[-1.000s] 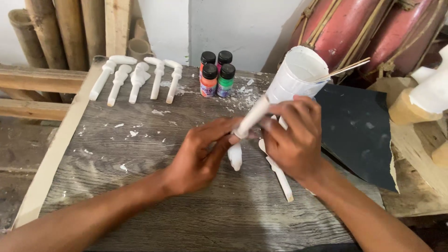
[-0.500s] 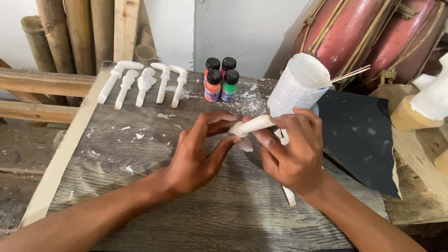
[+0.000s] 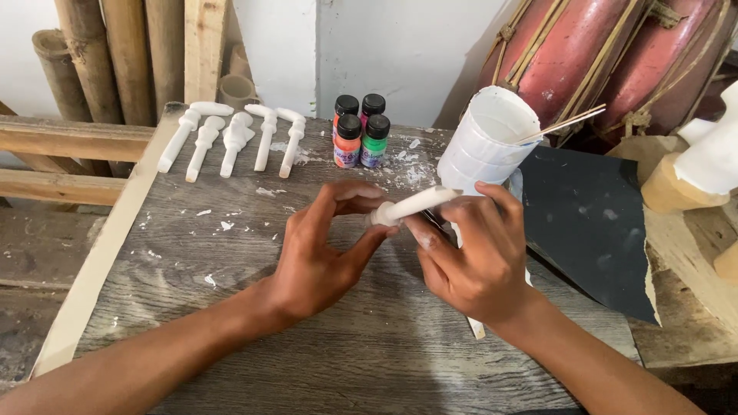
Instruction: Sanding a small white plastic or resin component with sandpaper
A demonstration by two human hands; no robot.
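A white-painted wooden peg [image 3: 415,204] lies level between both hands above the grey wooden tabletop [image 3: 254,253]. My right hand [image 3: 473,257] grips its right part with thumb and fingers. My left hand [image 3: 323,253] pinches its left end with the fingertips. A thin white stick [image 3: 475,327] shows below my right hand, lying on the table. Just behind the hands stands a white container [image 3: 488,142] with thin sticks [image 3: 561,124] poking out.
Several white pegs [image 3: 231,142] lie in a row at the back left. Small paint bottles [image 3: 360,132] stand at the back middle. A dark sheet [image 3: 584,223] lies at the right. Bamboo poles [image 3: 100,54] and red drums [image 3: 600,54] stand behind the table.
The peg has swung from steeply tilted to nearly level and lifted off the table. My left hand shifted from wrapping its lower end to pinching the left tip.
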